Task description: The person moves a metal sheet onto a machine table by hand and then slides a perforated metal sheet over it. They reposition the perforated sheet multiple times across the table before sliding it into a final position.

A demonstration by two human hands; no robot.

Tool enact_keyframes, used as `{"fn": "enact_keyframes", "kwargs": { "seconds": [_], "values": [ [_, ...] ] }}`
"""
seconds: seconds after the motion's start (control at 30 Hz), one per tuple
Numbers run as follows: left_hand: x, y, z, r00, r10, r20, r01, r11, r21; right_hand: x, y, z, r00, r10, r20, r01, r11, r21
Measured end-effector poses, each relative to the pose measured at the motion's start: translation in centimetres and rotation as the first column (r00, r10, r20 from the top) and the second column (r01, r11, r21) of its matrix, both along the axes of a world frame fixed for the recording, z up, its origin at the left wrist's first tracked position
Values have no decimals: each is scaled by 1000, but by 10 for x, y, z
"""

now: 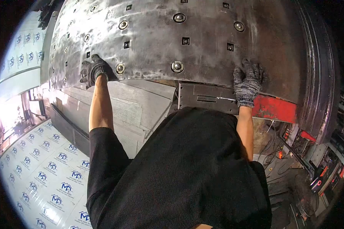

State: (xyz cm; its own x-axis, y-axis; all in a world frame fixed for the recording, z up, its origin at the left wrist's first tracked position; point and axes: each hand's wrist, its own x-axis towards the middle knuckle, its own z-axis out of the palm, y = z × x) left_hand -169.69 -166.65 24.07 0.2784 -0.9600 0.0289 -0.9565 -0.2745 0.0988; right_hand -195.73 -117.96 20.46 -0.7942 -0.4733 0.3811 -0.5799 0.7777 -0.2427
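Observation:
Both my hands wear grey knitted gloves and rest on a large steel machine table [153, 47], whose worn top is set with ball rollers [177, 66] and small square roller slots [185, 41]. My left hand [94, 70] lies over the front edge at the left, beside one of the balls, its fingers spread. Farther right, my right hand [249, 82] lies flat on the same front edge with fingers stretched forward. Neither hand holds anything. Between them, below the edge, a dark metal plate with a slot [204, 97] is fixed to the front.
A red panel [275, 108] sits under the edge at right, near dark vertical rails [317, 72]. Cables [271, 149] and tools lie on the floor there. White sheets with blue printed logos [46, 175] are at left. A grey sheet-metal housing [122, 103] lies under the table.

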Motion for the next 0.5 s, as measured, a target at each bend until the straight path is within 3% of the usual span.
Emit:
{"fn": "enact_keyframes", "kwargs": {
  "seconds": [0.33,0.5],
  "values": [
    [0,-2,-3,1000,-13,18,13,1000,10,4,-1,3,999,-32,6,32,999,5],
    [0,-3,-2,1000,-18,20,18,1000,11,0,-2,-2,997,15,-79,-20,998,-62]
  ]
}}
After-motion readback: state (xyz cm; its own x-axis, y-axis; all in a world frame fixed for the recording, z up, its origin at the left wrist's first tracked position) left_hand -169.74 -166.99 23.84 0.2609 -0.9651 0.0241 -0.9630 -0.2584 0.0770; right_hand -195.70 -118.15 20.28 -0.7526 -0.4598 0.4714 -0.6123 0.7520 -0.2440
